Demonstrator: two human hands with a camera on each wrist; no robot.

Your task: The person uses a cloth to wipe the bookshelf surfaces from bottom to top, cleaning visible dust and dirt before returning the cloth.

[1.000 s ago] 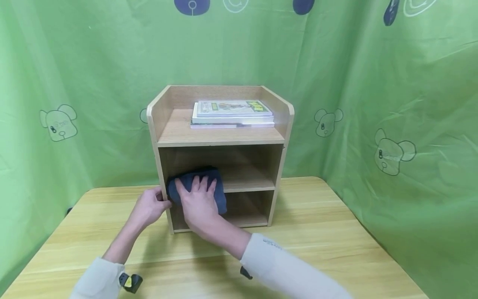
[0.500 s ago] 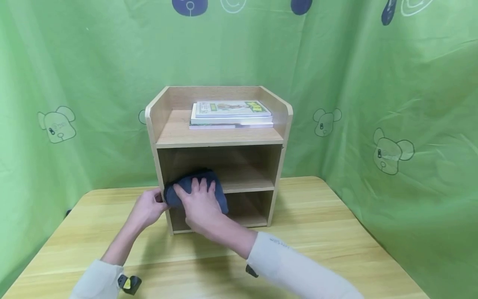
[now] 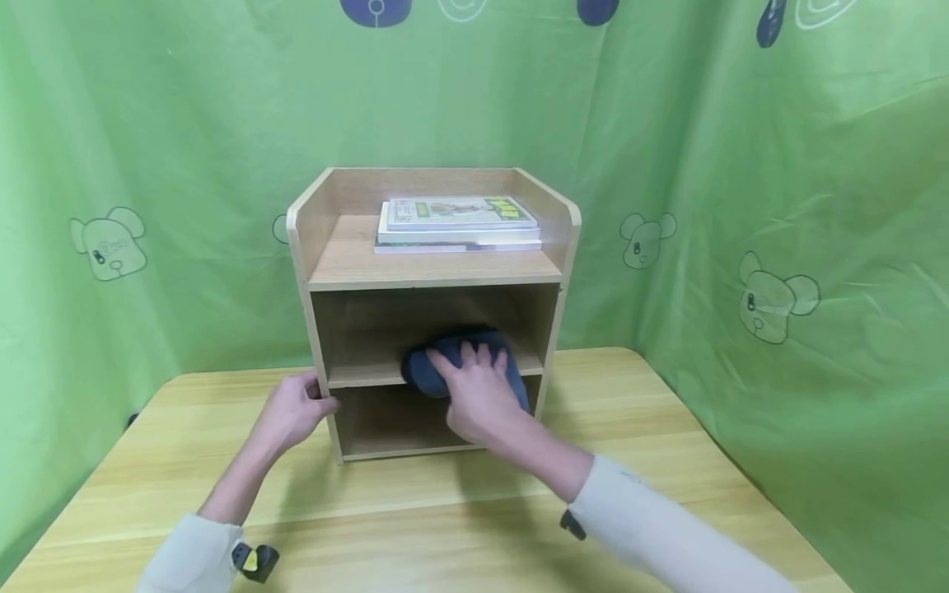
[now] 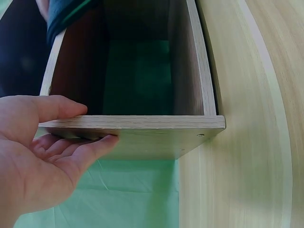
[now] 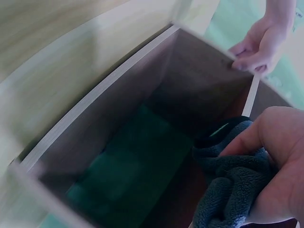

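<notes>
A small wooden shelf unit point(image 3: 437, 280) stands on the table. My left hand point(image 3: 292, 412) grips the front edge of its left side panel, thumb point(image 4: 61, 108) on the inner face and fingers on the outer face. In my right hand point(image 3: 482, 399) is a bunched dark blue cloth point(image 5: 232, 175), held against the front edge of the middle shelf board point(image 3: 366, 376), toward the right. The right wrist view shows the thumb and fingers curled around the cloth's folds. Part of the cloth is hidden under the palm.
A short stack of books point(image 3: 460, 224) lies on the unit's top, between raised sides. The wooden table point(image 3: 222, 494) extends around the unit. Green curtains point(image 3: 474, 99) with animal drawings hang behind and at both sides.
My right hand has slid to the right along the middle shelf's front edge, taking the cloth from the left end toward the right. The left hand keeps its grip on the side panel.
</notes>
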